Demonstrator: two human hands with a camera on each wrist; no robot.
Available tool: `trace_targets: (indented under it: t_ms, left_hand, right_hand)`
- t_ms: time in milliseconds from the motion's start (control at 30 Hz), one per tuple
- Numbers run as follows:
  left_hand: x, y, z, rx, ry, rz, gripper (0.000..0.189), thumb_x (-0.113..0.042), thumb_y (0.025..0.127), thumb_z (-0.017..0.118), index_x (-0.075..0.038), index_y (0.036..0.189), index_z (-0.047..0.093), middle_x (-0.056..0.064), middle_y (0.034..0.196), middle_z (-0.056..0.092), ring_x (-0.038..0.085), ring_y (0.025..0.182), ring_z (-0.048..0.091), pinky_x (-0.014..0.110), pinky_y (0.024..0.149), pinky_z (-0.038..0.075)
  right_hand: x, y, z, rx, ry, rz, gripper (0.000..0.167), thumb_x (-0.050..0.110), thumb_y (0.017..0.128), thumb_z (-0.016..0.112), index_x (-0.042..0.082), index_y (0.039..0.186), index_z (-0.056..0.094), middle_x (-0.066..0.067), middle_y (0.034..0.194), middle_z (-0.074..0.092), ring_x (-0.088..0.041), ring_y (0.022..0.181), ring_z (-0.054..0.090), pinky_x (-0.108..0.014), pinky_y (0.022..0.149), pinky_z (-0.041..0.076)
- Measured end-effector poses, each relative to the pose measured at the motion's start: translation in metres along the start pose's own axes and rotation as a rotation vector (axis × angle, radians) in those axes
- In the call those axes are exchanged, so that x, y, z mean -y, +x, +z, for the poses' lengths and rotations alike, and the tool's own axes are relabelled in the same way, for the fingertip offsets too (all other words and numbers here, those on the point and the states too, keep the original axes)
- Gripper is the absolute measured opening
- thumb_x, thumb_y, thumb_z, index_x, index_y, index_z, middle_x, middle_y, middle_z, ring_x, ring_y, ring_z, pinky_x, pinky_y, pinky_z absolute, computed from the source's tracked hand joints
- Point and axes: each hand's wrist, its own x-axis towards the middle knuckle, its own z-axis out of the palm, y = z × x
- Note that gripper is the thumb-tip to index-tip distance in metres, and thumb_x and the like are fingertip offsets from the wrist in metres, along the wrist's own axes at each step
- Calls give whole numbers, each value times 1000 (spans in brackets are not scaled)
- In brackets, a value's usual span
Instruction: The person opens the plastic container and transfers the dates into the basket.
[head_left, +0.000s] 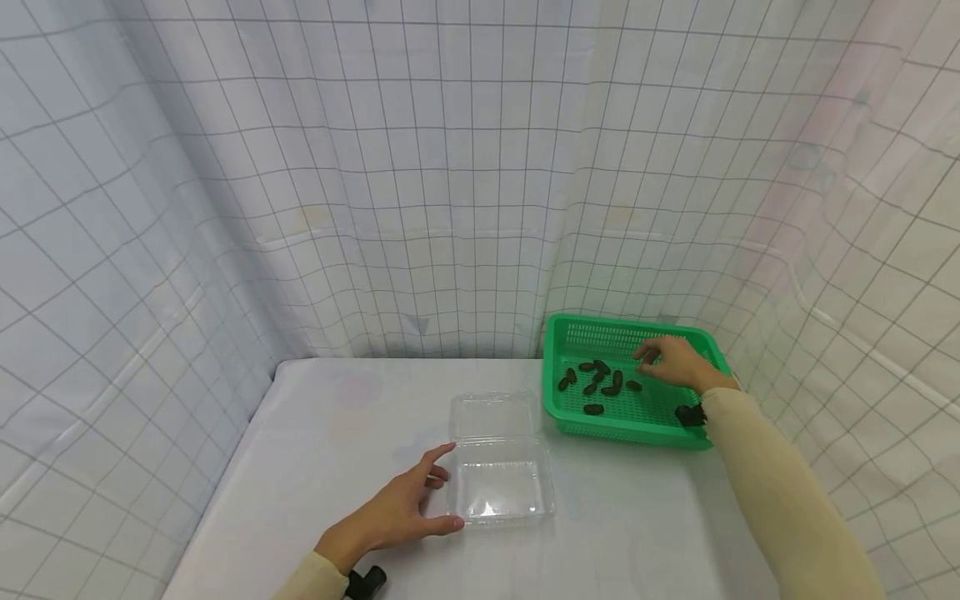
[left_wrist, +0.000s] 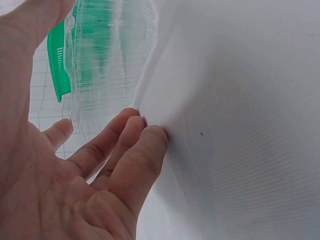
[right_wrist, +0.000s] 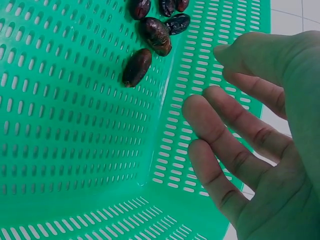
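Several dark brown dates lie scattered on the floor of a green slotted basket, mostly in its left half. My right hand hovers inside the basket, to the right of the dates, with fingers loosely bent and nothing between them. A clear plastic clamshell box lies opened out on the table, its lid spread toward the back. At the box's left side is my left hand, thumb and index finger spread apart at its edge. In the left wrist view the other fingers rest on the white cloth.
White cloth covers the table. Grid-patterned white curtains enclose it at the back and both sides. The basket stands at the back right, close to the right curtain, with the clear box to its front left.
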Motion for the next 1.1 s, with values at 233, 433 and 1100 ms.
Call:
trace_targets:
  t_ms: [233,433,1100]
  left_hand:
    - [0,0,1,0,4,4,114,-51,99,94,-23,185,25,9,158,69,35,144,71,55,114,66]
    - [-1,0,1,1,5,5,114,-52,99,94,-23,185,25,10,158,68,36,144,71,55,114,65]
    - [-1,-1,2,-3,-14,15,114,-50,100,93,-20,185,25,14,158,68,40,146,70,59,117,64]
  right_hand:
    - [-2,-4,0,-9,3,-4,33,16,109,80,-5,135,80,-24,120,85,-50,119,77,-73,105,64]
    - [-2,-8,0,-31,12,-23,33,18,108,80,-4,133,81,-24,119,85,-51,118,77,-73,101,64]
    - [35,-18,0,-69,36,-55,28,13,111,78,-2,134,81,-21,123,84,-40,113,80,-64,100,68]
